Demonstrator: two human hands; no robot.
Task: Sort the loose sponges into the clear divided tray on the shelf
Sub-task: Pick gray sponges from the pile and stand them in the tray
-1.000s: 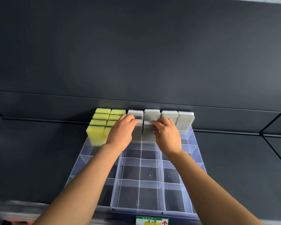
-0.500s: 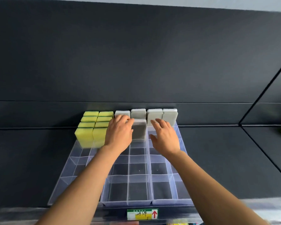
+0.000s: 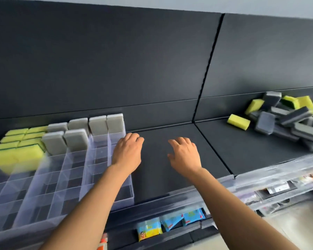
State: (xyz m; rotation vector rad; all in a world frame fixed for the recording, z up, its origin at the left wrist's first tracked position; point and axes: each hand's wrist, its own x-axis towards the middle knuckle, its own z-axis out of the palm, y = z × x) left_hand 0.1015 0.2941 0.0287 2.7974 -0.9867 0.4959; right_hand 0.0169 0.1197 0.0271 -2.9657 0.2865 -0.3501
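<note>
Clear divided tray (image 3: 43, 186): sits at the left end of the shelf (image 3: 161, 159), its near side along the shelf's front edge.
Yellow sponges (image 3: 16, 143): stand on edge in the tray's far-left compartments, two columns, several rows deep. Blur hides the exact count.
Grey sponges (image 3: 76, 139): stand just right of the yellow ones. Four fill the back row and two stand in the row in front.
Empty compartments: the nearer rows, and the cells in front of the two right-hand grey sponges, hold nothing.
Left hand (image 3: 127, 152): over the tray's right edge, fingers loosely bent, holding nothing.
Right hand (image 3: 185, 156): apart from the left, above bare shelf mid-way along, fingers relaxed and spread, empty.
Loose sponges (image 3: 285, 120): a jumbled heap of grey and yellow pieces near the shelf's far right corner, well apart from the tray. One yellow sponge (image 3: 238, 122) lies at its left fringe.
Packets (image 3: 170, 222): on the lower level below the shelf's front edge.
Progress: judged under half done, with many cells open and much of the heap unsorted.
Step in hand: probably a reach rightward for more sponges.
</note>
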